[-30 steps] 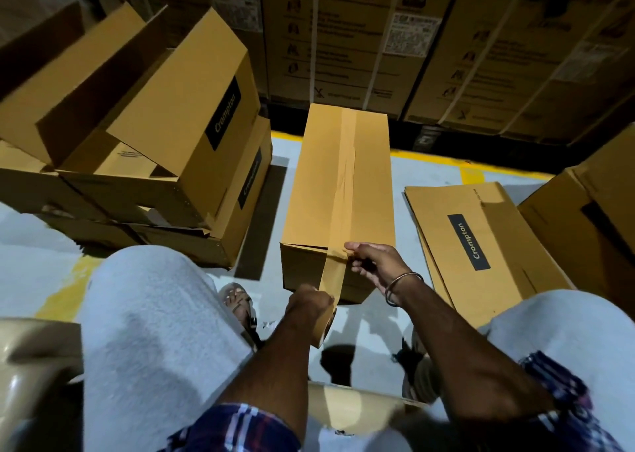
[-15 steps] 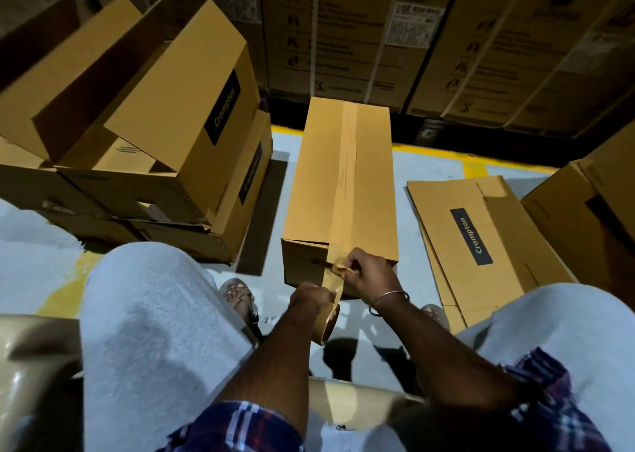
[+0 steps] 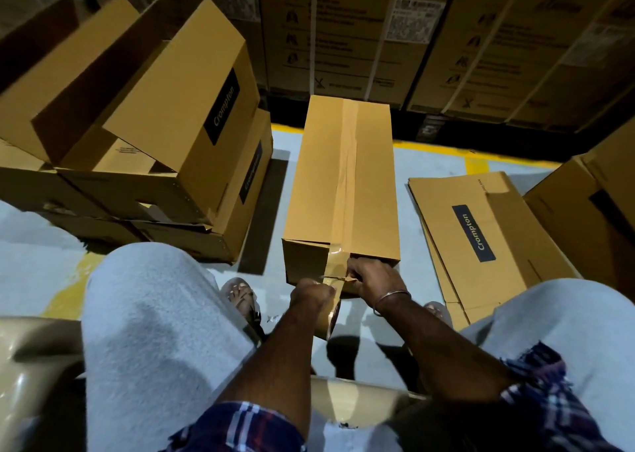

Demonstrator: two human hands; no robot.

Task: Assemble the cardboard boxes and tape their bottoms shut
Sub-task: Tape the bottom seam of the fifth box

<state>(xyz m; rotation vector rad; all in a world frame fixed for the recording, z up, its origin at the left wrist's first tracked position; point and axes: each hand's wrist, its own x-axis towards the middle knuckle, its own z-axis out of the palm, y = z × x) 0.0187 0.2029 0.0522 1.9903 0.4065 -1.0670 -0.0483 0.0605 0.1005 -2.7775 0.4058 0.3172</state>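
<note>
Both hands are down at the near end of the box, close together. Left hand is curled around the tape roll, which hangs just below the fist. Right hand is pinching the tape right where it comes off the roll, against the box's near end face. Looks like the strip between the two hands is twisted or bunched, though it's too small to say for sure.

Box sits on the grey floor straight ahead, long side pointing away, between the knees. Brown tape runs down the middle seam of its top face and folds over the near edge.

On the left there's a pile of made-up boxes with "Crompton" labels, the top one tilted with its flaps open. On the right a stack of flat ones lies on the floor, same label, with more cartons past it at the edge. Big strapped cartons with a CAUTION print line the back, behind a yellow floor line.
</note>
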